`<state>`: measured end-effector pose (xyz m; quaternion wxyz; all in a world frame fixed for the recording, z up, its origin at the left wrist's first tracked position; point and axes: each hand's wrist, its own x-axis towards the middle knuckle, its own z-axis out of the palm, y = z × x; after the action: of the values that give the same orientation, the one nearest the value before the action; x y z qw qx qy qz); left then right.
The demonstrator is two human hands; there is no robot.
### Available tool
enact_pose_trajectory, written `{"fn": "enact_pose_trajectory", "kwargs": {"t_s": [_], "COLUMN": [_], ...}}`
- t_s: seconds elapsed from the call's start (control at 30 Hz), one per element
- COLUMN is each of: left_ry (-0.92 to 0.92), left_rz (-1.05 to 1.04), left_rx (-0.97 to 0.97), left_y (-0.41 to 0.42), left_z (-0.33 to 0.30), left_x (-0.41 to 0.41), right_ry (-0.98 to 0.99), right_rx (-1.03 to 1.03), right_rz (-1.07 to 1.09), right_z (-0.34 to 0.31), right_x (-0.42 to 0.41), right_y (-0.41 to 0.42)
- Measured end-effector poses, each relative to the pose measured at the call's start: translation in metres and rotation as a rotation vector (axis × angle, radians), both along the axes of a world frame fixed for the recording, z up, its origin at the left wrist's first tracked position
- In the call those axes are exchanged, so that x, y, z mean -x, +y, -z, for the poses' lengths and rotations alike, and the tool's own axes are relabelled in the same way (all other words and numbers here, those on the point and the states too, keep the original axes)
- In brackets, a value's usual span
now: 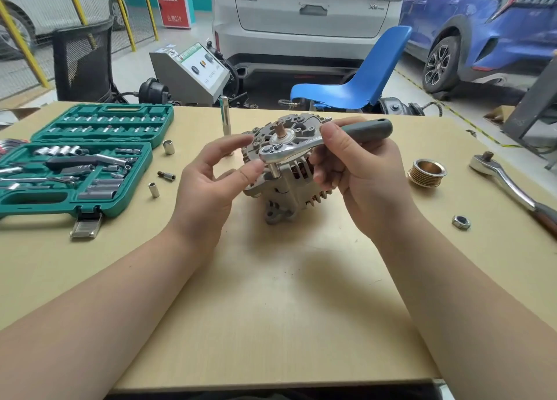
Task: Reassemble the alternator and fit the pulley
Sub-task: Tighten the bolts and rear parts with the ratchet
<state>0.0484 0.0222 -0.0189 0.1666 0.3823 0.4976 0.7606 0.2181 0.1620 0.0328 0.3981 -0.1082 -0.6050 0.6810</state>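
Note:
The grey alternator [289,185] stands on the table's middle with its rear plate and copper-tipped shaft facing up. A small ratchet [289,149] with a grey handle lies across it, its socket set down on a bolt at the housing's near-left edge. My right hand [358,164] grips the ratchet handle. My left hand [211,176] hovers just left of the ratchet head, fingers loosely curved, thumb tip close to the socket and holding nothing. The ribbed pulley [426,172] sits on the table to the right, and its nut [461,222] lies nearer the front right.
An open green socket case [75,161] fills the left side, with loose sockets [168,146] beside it. A tall extension bar [225,119] stands behind the alternator. A large ratchet [509,182] lies at the right edge. A blue chair [361,80] and parked cars are beyond the table.

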Motion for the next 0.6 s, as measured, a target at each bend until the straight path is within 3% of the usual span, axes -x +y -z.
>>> {"fn": "enact_pose_trajectory", "kwargs": {"t_s": [0.37,0.6], "left_ry": [0.350,0.270], "left_rz": [-0.148,-0.107], "left_rx": [0.029,-0.013], "left_y": [-0.0011,0.0006], "left_z": [0.0030,0.0062], "left_x": [-0.0026,-0.0012], "right_ry": [-0.018,-0.006], "right_rx": [-0.045,-0.091], "right_rz": [0.010,-0.012], "right_z": [0.0009,0.0023], "right_x": [-0.0012,0.0013], "right_y": [-0.0005,-0.0060]}}
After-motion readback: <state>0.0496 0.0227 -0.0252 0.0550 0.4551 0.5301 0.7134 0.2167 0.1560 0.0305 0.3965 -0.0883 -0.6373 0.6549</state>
